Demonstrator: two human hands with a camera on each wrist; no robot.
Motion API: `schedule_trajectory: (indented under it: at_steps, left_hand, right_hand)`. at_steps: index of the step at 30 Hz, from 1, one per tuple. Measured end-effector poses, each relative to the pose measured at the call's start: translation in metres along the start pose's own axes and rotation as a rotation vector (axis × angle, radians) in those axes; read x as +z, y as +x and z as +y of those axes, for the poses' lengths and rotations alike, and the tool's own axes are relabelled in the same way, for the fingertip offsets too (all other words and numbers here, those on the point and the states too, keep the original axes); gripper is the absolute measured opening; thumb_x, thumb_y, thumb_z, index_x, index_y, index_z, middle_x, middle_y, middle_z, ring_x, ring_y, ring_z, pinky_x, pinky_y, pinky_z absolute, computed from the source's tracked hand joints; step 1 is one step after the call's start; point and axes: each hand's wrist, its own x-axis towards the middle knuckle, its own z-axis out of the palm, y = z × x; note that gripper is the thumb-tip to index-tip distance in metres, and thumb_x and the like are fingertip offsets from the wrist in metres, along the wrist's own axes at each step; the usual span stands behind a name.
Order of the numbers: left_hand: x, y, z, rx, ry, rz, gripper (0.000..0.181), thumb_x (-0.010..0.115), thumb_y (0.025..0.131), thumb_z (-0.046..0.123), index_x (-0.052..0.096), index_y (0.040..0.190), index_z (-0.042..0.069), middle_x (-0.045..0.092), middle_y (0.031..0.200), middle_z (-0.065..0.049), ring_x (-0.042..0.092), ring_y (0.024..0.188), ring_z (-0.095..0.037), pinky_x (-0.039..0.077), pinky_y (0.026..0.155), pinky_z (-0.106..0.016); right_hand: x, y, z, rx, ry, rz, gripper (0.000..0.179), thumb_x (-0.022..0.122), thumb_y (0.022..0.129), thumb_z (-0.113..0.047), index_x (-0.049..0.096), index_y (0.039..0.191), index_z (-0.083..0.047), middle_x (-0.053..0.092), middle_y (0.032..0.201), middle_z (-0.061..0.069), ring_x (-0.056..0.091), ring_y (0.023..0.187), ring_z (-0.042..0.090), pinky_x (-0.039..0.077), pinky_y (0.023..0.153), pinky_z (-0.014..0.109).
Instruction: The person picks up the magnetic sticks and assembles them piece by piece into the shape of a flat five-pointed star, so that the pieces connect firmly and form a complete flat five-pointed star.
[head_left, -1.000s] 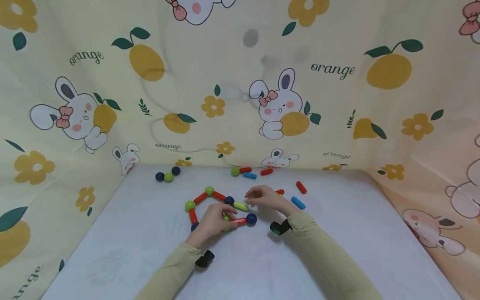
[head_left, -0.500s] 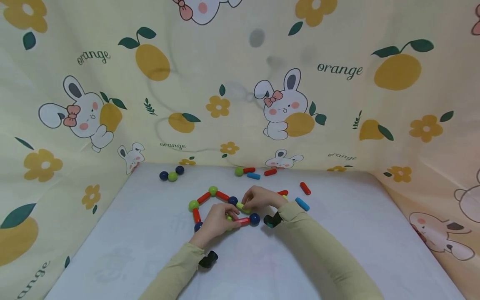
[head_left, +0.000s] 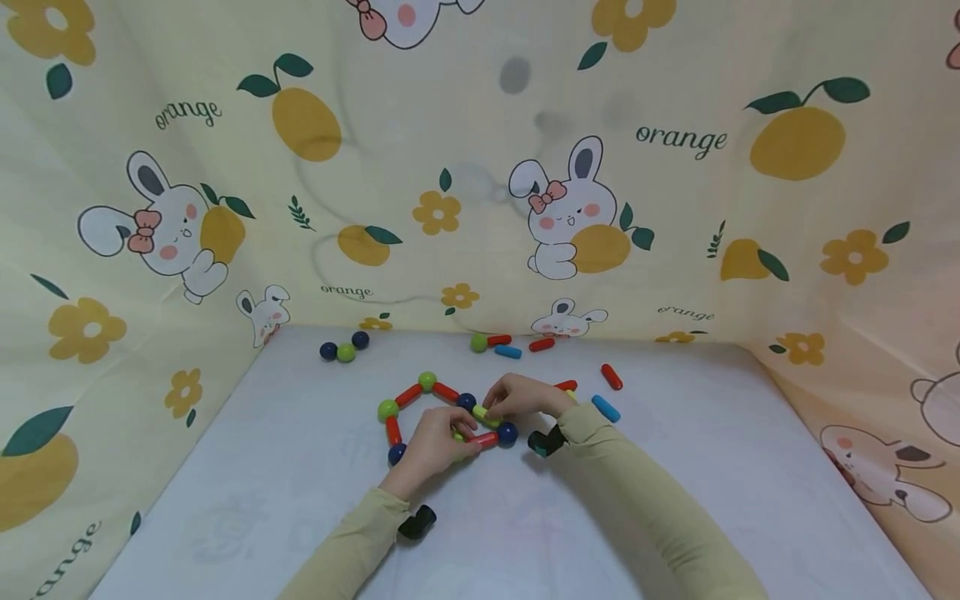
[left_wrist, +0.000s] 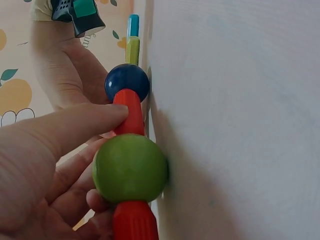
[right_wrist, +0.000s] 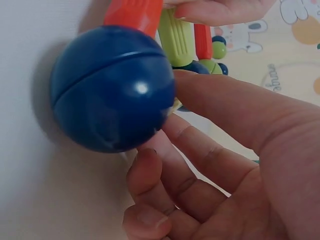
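A ring of magnetic rods and balls lies on the white table, with red rods (head_left: pixel 408 395), green balls (head_left: pixel 387 410) and dark blue balls (head_left: pixel 466 402). My left hand (head_left: pixel 433 442) pinches the red rod (left_wrist: pixel 131 111) between a green ball (left_wrist: pixel 131 169) and the front blue ball (head_left: pixel 507 434); its thumb shows on that rod in the left wrist view. My right hand (head_left: pixel 521 395) pinches a yellow-green rod (head_left: pixel 487 418) that runs from the back blue ball towards the front one. Its fingers partly hide this rod. In the right wrist view, the front blue ball (right_wrist: pixel 112 90) is close to the right fingers.
Two blue balls and a green ball (head_left: pixel 346 352) sit at the back left. Along the back edge are a green ball (head_left: pixel 478 342), red rods (head_left: pixel 542 344) and a blue rod (head_left: pixel 507 352). Another blue rod (head_left: pixel 606 408) and a red rod (head_left: pixel 612 377) lie right of my right hand.
My right hand has moved left and taken hold of the yellow-green rod. The front blue ball has shifted slightly back towards that rod's end. The head view has swung a little left.
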Motion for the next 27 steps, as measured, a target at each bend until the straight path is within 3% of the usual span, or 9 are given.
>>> schedule_trajectory:
  at_steps: [9, 20, 27]
  left_hand:
    - [0.001, 0.0, 0.002, -0.016, 0.005, 0.02, 0.025, 0.083, 0.076, 0.018, 0.069, 0.096, 0.011, 0.065, 0.076, 0.008, 0.056, 0.076, -0.015, 0.049, 0.068, -0.03]
    - [0.004, -0.001, -0.001, 0.036, -0.001, 0.045, 0.024, 0.083, 0.076, 0.017, 0.067, 0.093, 0.011, 0.065, 0.077, 0.008, 0.058, 0.077, -0.012, 0.05, 0.071, -0.029]
    - [0.002, -0.001, -0.001, 0.004, -0.029, 0.02, 0.027, 0.081, 0.077, 0.018, 0.067, 0.098, 0.009, 0.065, 0.078, 0.008, 0.056, 0.074, -0.015, 0.049, 0.065, -0.029]
  right_hand:
    - [0.002, -0.003, 0.005, 0.005, 0.036, 0.019, 0.022, 0.07, 0.088, -0.02, 0.072, 0.106, -0.007, 0.064, 0.08, 0.002, 0.054, 0.073, 0.018, 0.043, 0.07, 0.026]
    - [0.007, -0.005, 0.006, 0.039, 0.032, 0.062, 0.024, 0.072, 0.086, -0.028, 0.074, 0.1, -0.009, 0.067, 0.084, -0.002, 0.055, 0.076, 0.015, 0.046, 0.075, 0.027]
    - [0.004, -0.011, 0.009, 0.012, 0.049, 0.04, 0.027, 0.062, 0.094, -0.028, 0.071, 0.109, -0.008, 0.066, 0.089, 0.0, 0.056, 0.078, 0.015, 0.045, 0.074, 0.026]
